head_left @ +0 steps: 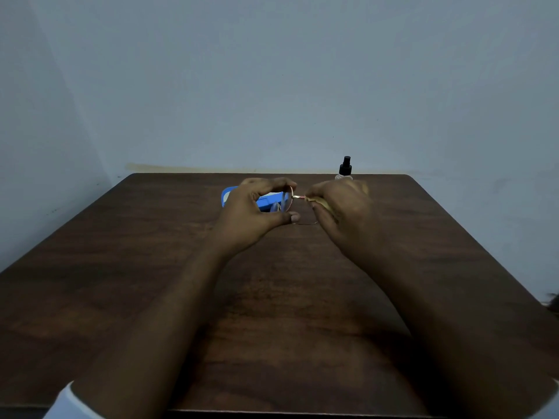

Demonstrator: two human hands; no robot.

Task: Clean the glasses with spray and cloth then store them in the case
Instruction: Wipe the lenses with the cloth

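Note:
My left hand (pixel 255 208) grips the thin-framed glasses (pixel 286 202) by the lens rim, thumb below and fingers above, holding them above the table. My right hand (pixel 340 208) holds a yellowish cloth (pixel 325 205) pinched around one temple arm of the glasses. A blue glasses case (pixel 227 196) lies open on the table behind my left hand, mostly hidden by it. The small clear spray bottle (pixel 345 168) with a black nozzle stands upright at the far edge, just behind my right hand.
The dark wooden table (pixel 151 282) fills the lower view, its far edge against a pale blue wall (pixel 272 86). White sleeves show at both lower corners.

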